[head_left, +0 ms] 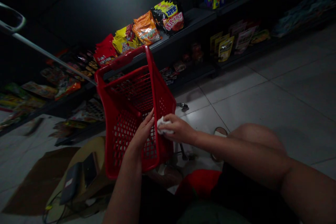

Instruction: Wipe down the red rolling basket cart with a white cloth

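On my feed, dark shelving (pixel 183 21) stacked with snack packets (pixel 145 28) rises behind a red plastic basket (pixel 131 92), tilted above the tile floor (pixel 236 91). The left hand (pixel 141 131) lies open against its side; the right hand (pixel 178 128) curls its fingers around a white cloth (pixel 164 126), pressed to the basket's edge.

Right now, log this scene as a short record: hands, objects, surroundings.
left hand: fingers against the red basket
right hand: holds a white cloth to the basket's side
shelf items: snack packets on a dark shelf
floor: tile floor, with cardboard at lower left
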`<action>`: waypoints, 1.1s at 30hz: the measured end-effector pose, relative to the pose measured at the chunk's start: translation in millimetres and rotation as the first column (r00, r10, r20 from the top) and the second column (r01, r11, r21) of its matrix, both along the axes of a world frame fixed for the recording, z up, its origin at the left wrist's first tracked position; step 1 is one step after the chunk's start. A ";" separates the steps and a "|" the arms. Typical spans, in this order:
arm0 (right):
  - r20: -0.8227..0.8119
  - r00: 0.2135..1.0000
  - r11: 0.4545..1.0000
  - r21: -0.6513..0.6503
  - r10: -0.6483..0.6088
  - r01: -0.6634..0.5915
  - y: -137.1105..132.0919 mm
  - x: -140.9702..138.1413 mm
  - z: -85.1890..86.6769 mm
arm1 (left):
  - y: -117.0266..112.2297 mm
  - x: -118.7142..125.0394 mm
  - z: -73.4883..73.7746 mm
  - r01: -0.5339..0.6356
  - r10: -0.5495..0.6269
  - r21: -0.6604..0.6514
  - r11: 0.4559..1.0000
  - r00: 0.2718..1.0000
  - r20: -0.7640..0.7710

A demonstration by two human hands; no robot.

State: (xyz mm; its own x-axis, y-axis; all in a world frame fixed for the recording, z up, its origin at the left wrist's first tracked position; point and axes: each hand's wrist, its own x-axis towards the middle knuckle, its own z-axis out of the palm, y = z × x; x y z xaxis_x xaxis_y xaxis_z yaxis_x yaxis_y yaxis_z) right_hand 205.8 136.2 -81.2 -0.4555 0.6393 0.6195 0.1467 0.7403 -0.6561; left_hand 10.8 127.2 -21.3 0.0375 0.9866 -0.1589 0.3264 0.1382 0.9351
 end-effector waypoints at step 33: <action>-0.352 0.758 0.833 -0.308 -0.549 0.460 119.5 8.4 36.3 | -28.3 30.3 19.9 0.214 -0.221 -0.080 0.974 0.971 -0.092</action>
